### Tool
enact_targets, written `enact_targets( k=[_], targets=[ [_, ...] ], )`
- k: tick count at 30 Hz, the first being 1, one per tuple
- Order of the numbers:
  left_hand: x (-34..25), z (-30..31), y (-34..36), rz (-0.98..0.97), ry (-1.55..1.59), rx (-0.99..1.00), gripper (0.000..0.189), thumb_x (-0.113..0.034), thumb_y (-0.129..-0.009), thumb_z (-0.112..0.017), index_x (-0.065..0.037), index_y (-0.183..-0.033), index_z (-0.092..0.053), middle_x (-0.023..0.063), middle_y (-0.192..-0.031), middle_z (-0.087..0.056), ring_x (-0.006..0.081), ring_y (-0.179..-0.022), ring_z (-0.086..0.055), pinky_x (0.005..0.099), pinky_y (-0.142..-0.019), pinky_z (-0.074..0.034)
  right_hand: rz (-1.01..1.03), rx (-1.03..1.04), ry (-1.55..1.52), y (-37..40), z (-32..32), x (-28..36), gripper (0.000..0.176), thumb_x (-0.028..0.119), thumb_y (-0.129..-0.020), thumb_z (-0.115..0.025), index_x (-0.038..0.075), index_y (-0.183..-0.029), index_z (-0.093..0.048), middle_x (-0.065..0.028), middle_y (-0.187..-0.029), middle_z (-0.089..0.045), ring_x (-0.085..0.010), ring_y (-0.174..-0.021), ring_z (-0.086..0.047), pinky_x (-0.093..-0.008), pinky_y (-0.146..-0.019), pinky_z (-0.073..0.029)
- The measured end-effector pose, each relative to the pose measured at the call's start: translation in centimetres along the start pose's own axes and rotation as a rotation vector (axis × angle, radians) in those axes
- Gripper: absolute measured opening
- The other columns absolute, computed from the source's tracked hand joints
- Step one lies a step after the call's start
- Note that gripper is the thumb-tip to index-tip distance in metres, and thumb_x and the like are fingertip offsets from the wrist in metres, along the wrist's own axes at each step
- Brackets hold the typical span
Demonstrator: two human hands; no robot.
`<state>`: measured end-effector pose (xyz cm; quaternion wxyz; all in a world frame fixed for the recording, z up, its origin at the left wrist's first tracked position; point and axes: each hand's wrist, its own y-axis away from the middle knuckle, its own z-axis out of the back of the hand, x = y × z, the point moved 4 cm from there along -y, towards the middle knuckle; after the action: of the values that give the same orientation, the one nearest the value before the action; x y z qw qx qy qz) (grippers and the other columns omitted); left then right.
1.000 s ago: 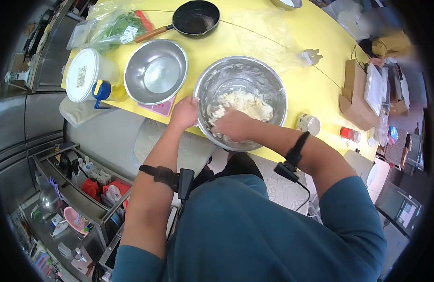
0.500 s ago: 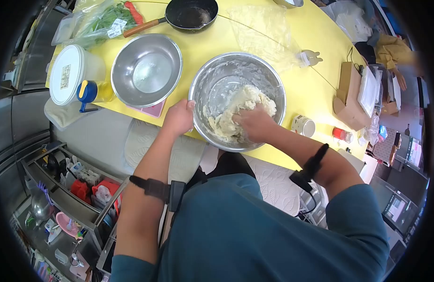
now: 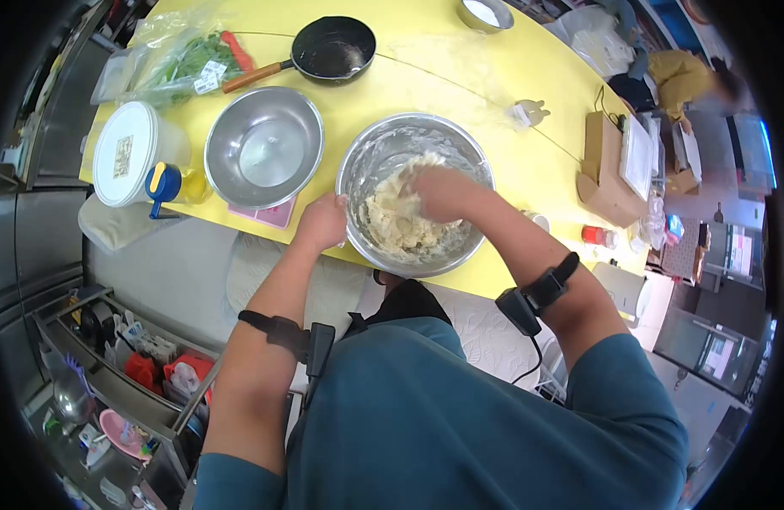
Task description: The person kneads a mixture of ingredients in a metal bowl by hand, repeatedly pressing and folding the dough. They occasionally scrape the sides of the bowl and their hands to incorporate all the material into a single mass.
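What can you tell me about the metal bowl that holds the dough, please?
The mixing bowl is round, shiny metal, its inner wall smeared with pale residue. It sits upright on the yellow table by the near edge, beside an empty metal bowl. Shaggy dough lies inside. The left hand grips its rim; the right hand presses into the dough.

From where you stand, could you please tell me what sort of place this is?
Probably a kitchen: on the yellow table, the right hand works pale dough in a round steel mixing bowl that the left hand grips, near a black frying pan and bagged green vegetables.
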<state>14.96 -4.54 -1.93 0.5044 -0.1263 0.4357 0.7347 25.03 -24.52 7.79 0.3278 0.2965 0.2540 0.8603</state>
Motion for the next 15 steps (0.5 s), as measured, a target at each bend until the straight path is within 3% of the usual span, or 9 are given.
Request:
enact_targets(
  k=[3,6,9,11,14,15],
  targets=[
    [-1.0,0.8,0.4,0.020,0.037,0.062,0.040,-0.029,-0.106,-0.040,0.005,-0.102,-0.060,0.0202,-0.079,-0.068,0.0302,-0.060,-0.068,0.0439,-0.068,-0.054,-0.105,-0.211,-0.226,-0.2,0.3,-4.5,0.048,0.029,-0.085,-0.068,0.015,-0.131,-0.064,-0.0167,-0.144,-0.053,-0.0358,-0.132,-0.050,-0.0398,-0.112,-0.038],
    [-0.9,0.8,0.2,0.017,0.052,0.054,0.040,-0.029,-0.106,-0.040,0.005,-0.101,-0.060,0.0193,-0.079,-0.068,0.0279,-0.059,-0.067,0.0422,-0.065,-0.054,-0.231,-0.390,-0.333,-2.3,-2.3,-8.8,0.061,0.047,-0.088,-0.067,0.008,-0.134,-0.062,-0.0217,-0.143,-0.052,-0.0360,-0.132,-0.051,-0.0381,-0.112,-0.039],
    [-2.2,0.9,1.2,0.089,0.194,0.045,0.039,-0.029,-0.106,-0.040,0.005,-0.101,-0.059,0.0194,-0.080,-0.067,0.0265,-0.057,-0.066,0.0407,-0.061,-0.053,-0.446,-0.313,-0.429,-3.9,-3.9,-9.0,0.079,0.060,-0.088,-0.062,-0.003,-0.136,-0.055,-0.0278,-0.140,-0.053,-0.0368,-0.129,-0.054,-0.0394,-0.109,-0.042],
    [-1.9,0.5,1.7,0.111,0.267,-0.037,0.039,-0.029,-0.106,-0.040,0.005,-0.101,-0.059,0.0198,-0.081,-0.067,0.0263,-0.056,-0.065,0.0400,-0.058,-0.053,-0.482,-0.258,-0.476,-3.9,-3.5,-8.9,0.086,0.063,-0.087,-0.061,-0.008,-0.135,-0.053,-0.0315,-0.137,-0.053,-0.0371,-0.125,-0.057,-0.0410,-0.106,-0.044],
    [-1.0,-0.1,1.1,0.167,0.224,-0.028,0.039,-0.029,-0.104,-0.041,0.004,-0.106,-0.061,0.0273,-0.095,-0.068,0.0427,-0.087,-0.067,0.0503,-0.083,-0.051,-0.402,-0.284,-0.549,-2.4,-2.1,-6.2,0.083,0.063,-0.086,-0.062,-0.006,-0.132,-0.055,-0.0315,-0.130,-0.058,-0.0383,-0.120,-0.060,-0.0432,-0.101,-0.047],
    [-0.8,-0.3,0.8,0.137,0.198,-0.030,0.039,-0.030,-0.104,-0.041,0.003,-0.106,-0.061,0.0276,-0.097,-0.067,0.0431,-0.090,-0.067,0.0507,-0.085,-0.050,-0.367,-0.310,-0.557,-0.9,-1.7,-5.1,0.080,0.062,-0.086,-0.062,-0.004,-0.131,-0.057,-0.0306,-0.128,-0.060,-0.0388,-0.118,-0.061,-0.0440,-0.100,-0.048]
  ],
)
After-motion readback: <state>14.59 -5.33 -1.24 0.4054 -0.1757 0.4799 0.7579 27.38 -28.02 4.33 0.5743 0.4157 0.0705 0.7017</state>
